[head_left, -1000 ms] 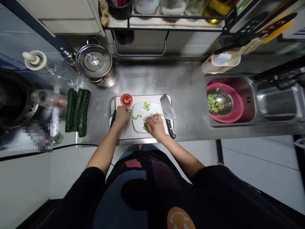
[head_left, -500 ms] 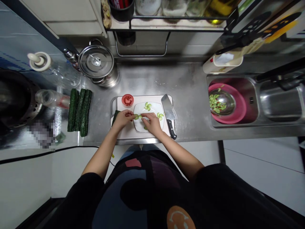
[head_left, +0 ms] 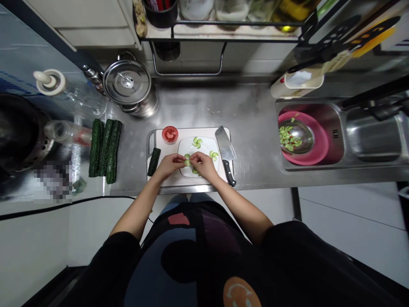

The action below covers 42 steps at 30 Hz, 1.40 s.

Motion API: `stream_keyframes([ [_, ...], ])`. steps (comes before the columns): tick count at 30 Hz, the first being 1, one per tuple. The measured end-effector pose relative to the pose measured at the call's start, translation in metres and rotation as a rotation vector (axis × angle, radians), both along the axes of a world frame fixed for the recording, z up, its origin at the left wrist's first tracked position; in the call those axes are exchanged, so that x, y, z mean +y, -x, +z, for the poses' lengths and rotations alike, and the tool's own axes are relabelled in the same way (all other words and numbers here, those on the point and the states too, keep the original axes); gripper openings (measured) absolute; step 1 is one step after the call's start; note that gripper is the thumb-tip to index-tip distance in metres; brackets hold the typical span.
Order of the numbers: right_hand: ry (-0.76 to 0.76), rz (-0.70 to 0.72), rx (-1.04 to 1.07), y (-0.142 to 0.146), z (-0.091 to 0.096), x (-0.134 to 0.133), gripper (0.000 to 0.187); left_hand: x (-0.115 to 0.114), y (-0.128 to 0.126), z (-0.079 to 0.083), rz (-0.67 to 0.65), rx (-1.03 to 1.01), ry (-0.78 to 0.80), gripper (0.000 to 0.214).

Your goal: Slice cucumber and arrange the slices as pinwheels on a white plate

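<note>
Both hands meet over the left side of a white square plate [head_left: 204, 147]. My left hand [head_left: 171, 165] pinches at pale green cucumber slices [head_left: 187, 161]. My right hand [head_left: 203, 163] is closed on the same small group from the other side, its fingertips partly hiding them. Fanned cucumber slices [head_left: 197, 142] lie at the plate's far edge, and another fan [head_left: 213, 155] at its right. More slices show by my right hand at the near edge. Left of my left hand, a dark green cucumber piece [head_left: 154, 161] rests on the white cutting board [head_left: 169, 181].
A cleaver [head_left: 225, 149] lies at the board's right, a red bowl [head_left: 170, 134] at its far left. Several whole cucumbers [head_left: 110, 151] and a lidded steel pot [head_left: 128, 83] stand left. In the sink, a pink basin [head_left: 321, 147] holds a steel bowl of cut pieces.
My hands have drawn closer together over the plate's left side, the left moving slightly right and down. The dark cucumber piece on the board is now uncovered.
</note>
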State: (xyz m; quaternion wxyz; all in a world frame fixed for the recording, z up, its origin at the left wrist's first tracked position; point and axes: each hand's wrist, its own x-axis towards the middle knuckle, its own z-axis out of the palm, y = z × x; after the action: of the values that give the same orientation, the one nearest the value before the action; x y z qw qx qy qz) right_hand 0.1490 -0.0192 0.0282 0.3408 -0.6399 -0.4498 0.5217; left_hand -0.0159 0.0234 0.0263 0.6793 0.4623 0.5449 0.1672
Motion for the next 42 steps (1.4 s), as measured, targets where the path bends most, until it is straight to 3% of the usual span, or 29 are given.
stream_keyframes([
  [4,0.079,0.001,-0.011,0.0,-0.007,0.001,0.007,-0.001,0.001,-0.006,-0.132,0.273,-0.442,0.008],
  [8,0.096,-0.044,-0.1,0.004,-0.011,0.005,0.007,0.003,0.002,-0.015,-0.3,0.382,-0.92,0.013],
  [13,0.106,-0.054,-0.266,0.013,-0.013,0.011,0.008,0.012,0.006,-0.034,-0.431,0.375,-1.199,0.016],
  [19,0.138,0.024,-0.496,0.021,-0.016,0.015,0.012,0.017,0.009,-0.045,-0.484,0.39,-1.293,0.018],
  [26,0.182,0.116,-0.637,0.026,-0.013,0.017,0.017,0.018,0.009,-0.05,-0.495,0.418,-1.288,0.018],
  [42,0.138,0.129,-0.71,0.031,-0.015,0.018,0.014,0.02,0.006,-0.037,-0.592,0.468,-1.108,0.017],
])
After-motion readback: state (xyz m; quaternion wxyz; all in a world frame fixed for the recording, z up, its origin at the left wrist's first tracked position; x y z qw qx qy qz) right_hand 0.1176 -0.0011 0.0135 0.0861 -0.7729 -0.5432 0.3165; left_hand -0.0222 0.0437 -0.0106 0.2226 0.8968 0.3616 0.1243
